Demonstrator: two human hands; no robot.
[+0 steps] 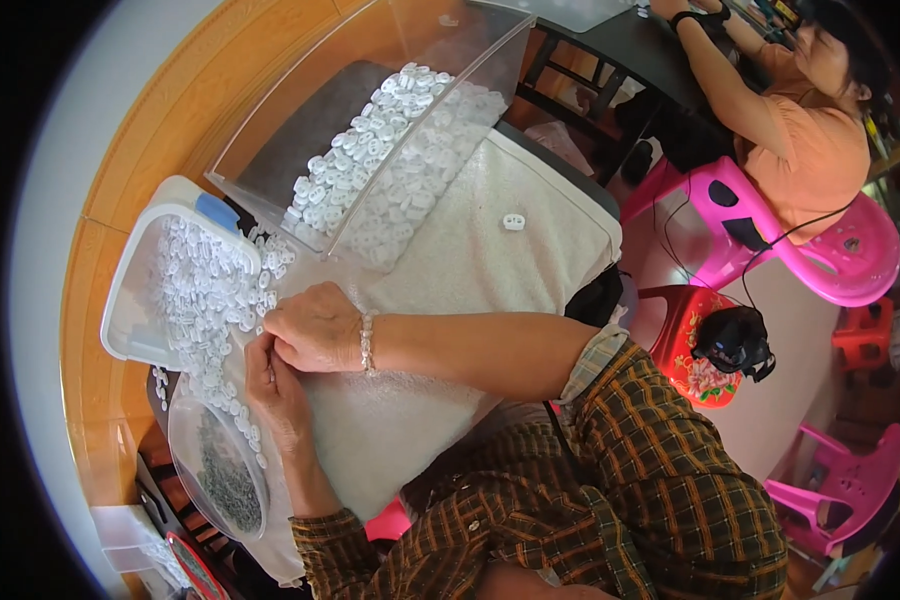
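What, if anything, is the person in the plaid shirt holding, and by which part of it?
It cannot be told: the left hand and right hand meet closely, and anything between them is hidden.

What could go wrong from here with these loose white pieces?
1. White pieces trail from the white tub to beside the round container; a nudge might drop some among its dark bits.
2. The left hand sits close beside that trail and could scatter it.
3. One lone piece lies apart on the cloth and might be overlooked.
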